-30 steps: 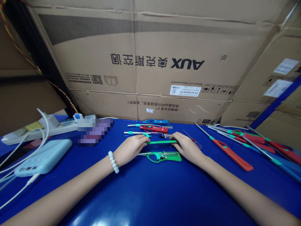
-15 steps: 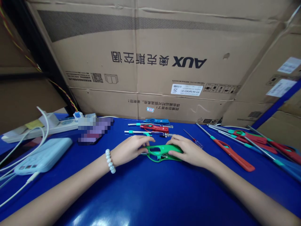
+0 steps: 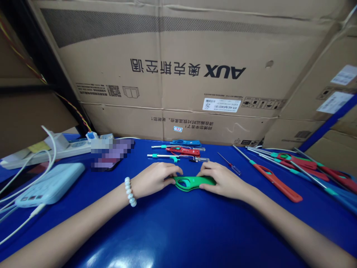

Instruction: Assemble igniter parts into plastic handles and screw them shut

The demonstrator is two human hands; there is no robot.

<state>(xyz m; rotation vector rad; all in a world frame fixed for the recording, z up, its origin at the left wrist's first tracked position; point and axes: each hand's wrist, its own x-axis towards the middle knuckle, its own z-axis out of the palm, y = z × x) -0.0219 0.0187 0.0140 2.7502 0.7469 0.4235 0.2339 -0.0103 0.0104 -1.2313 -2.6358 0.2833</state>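
Note:
A green plastic lighter handle point(image 3: 192, 183) lies across the middle of the table, its two shell halves almost together. With thumb and fingers, my left hand point(image 3: 157, 178) grips the left end near the oval opening. Around the right end is my right hand point(image 3: 220, 178), its thumb on the near edge and its fingers over the far edge. Whatever sits inside the shell is mostly hidden. Just beyond the hands lies a metal lighter tube point(image 3: 160, 156) with a green trigger and a clear fuel tank point(image 3: 202, 159).
Opened red point(image 3: 185, 151) and blue point(image 3: 185, 143) lighter parts lie behind. A small screwdriver point(image 3: 229, 163) rests right of my right hand, near an orange-red lighter point(image 3: 276, 182) and several more. At left are a power bank point(image 3: 52, 184), cables, a power strip point(image 3: 67, 147) and a blurred phone point(image 3: 114, 154).
The green shell halves have come together; the wires and small parts seen between them are now covered. The handle has turned slightly, and both hands stay at its ends.

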